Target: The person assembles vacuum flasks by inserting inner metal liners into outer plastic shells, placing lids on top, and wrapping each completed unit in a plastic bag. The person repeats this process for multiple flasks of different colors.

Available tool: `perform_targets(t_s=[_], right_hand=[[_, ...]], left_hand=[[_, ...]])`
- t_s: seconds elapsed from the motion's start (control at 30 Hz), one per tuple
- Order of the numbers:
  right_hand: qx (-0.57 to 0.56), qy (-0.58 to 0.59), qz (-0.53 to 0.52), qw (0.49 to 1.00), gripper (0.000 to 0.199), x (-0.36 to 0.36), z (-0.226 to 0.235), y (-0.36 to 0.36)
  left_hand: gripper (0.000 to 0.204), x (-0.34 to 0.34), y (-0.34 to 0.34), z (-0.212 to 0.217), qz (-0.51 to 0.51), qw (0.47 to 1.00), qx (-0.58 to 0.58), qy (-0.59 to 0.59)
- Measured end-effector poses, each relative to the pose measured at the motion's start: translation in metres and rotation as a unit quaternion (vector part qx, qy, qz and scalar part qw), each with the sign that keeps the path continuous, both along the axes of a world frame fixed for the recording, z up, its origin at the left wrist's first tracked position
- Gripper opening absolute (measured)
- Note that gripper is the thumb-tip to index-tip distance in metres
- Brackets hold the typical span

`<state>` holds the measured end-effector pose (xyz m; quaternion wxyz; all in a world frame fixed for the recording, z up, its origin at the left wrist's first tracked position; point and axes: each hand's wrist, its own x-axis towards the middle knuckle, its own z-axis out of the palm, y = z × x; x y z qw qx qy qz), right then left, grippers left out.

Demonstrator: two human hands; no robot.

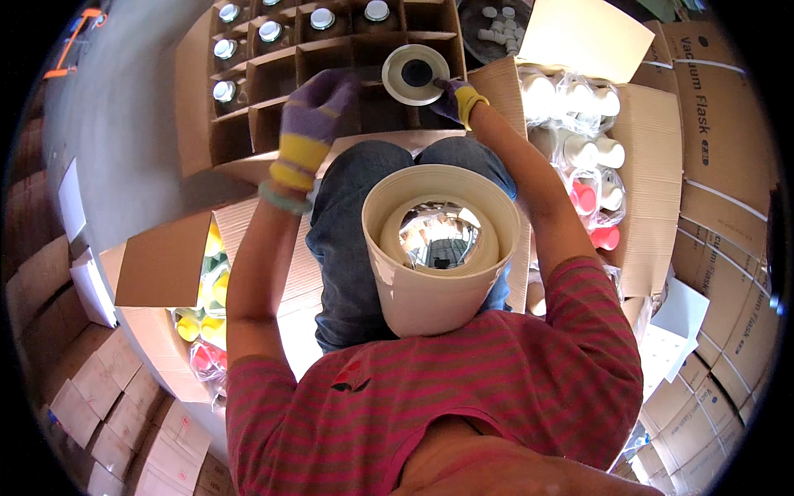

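Observation:
My right hand (456, 101), in a purple and yellow knitted glove, grips the rim of a round cream plastic ring (396, 83) with a dark centre. The ring is above the near right part of a divided cardboard carton (194, 107). My left hand (316, 120), gloved alike, is blurred over the carton's near middle cells; its fingers are too smeared to read. Between my thighs and chest rests a cream bucket-shaped casing (430, 302), tilted open side up. Inside it sits a shiny mirror-like dome (438, 236), surrounded by a cream inner rim.
Several silver-topped bottles (270, 31) stand in the carton's cells. An open carton (653, 165) at right holds bagged white and red parts; another (157, 269) at left holds yellow and green ones. A dark basin (475, 33) contains small white pieces. Stacked boxes (728, 124) line the right.

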<state>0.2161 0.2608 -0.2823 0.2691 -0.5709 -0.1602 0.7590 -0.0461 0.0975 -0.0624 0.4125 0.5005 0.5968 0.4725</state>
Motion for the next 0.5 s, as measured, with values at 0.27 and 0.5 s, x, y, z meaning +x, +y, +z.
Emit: perform_targets(t_s=[0.27,0.5], right_hand=[[0.563,-0.284,0.177,0.756,0.043,-0.056,0.2,-0.057],[0.555,-0.12,0.185,0.802,0.066,-0.037,0.306,-0.07]], left_hand=[[0.048,0.025,0.048,-0.007,0.013,0.948,-0.003,0.319],[0.086,0.042,0.018,0.088,-0.043,0.926,0.198,0.318]])
